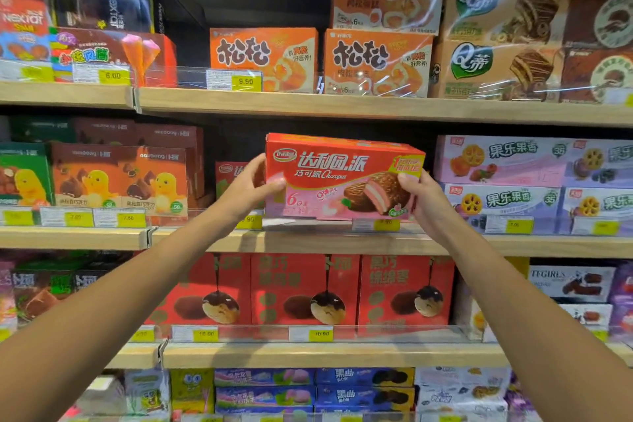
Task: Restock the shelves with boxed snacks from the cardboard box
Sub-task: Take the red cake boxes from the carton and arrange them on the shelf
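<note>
One red snack box [342, 178] is up in front of the middle shelf [308, 243], long side level and front face toward the camera. Two hands hold it. The left hand [255, 183] grips its 9 o'clock end, thumb laid on the front face and fingers curled behind. The right hand [421, 195] grips the 3 o'clock end, thumb on the front near the edge, fingers wrapped round the side. The box's lower edge sits just above the shelf's clear front rail; whether it rests on the shelf cannot be told.

At 9 o'clock of the held box, partly hidden by the left hand, stands one second box [227, 178] of the same red kind, further back on the same shelf. Further toward 9 o'clock are two brown boxes [120, 175] with a yellow chick, side by side. At 3 o'clock, just beside the right hand, lilac boxes [500, 161] lie stacked two high, with at least four fronts showing.

At 12 o'clock, on the upper shelf [308, 106], are three orange boxes [376, 62]: two side by side and one stacked on the right one. At 6 o'clock, on the lower shelf [308, 355], three red boxes [305, 288] stand in a row behind a clear rail. Yellow price tags [246, 81] line the shelf edges.
</note>
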The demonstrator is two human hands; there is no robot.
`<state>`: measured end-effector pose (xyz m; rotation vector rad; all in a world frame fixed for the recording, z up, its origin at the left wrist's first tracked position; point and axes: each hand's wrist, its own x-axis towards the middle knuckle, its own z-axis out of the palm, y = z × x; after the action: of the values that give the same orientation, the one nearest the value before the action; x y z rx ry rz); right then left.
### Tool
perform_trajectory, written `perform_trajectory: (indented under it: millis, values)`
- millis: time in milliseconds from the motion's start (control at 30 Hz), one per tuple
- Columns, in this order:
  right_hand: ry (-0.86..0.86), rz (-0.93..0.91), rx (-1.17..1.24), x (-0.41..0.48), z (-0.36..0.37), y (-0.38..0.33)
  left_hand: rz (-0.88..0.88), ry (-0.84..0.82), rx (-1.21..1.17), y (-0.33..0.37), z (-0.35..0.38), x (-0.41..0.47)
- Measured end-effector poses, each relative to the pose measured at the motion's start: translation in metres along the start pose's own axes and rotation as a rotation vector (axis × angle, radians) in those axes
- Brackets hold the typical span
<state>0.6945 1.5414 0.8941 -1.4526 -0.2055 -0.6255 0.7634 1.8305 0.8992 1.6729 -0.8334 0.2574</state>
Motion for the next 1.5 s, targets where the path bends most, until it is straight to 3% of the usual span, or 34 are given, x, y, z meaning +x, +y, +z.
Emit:
perform_trajectory:
  millis: [400,767,1067,1300,1500]
  values:
    - [0.132,-0.03,-0.276,0.028,-0.015,0.017,0.076,-0.033,0.127,-0.009,0.016,0.02]
    - [0.317,-0.102,-0.494,0.041,-0.032,0.011,-0.023,-0.105,0.231,-0.024,0.046,0.049]
    - [0.415,-0.036,-0.563,0.041,-0.045,0.022,-0.049,-0.11,0.235,-0.032,0.064,0.061]
    - [0.481,-0.017,-0.769,0.033,-0.048,0.031,-0.153,-0.195,0.425,-0.046,0.07,0.064]
    - [0.531,-0.001,-0.973,0.031,-0.038,0.038,-0.208,-0.183,0.422,-0.041,0.083,0.069]
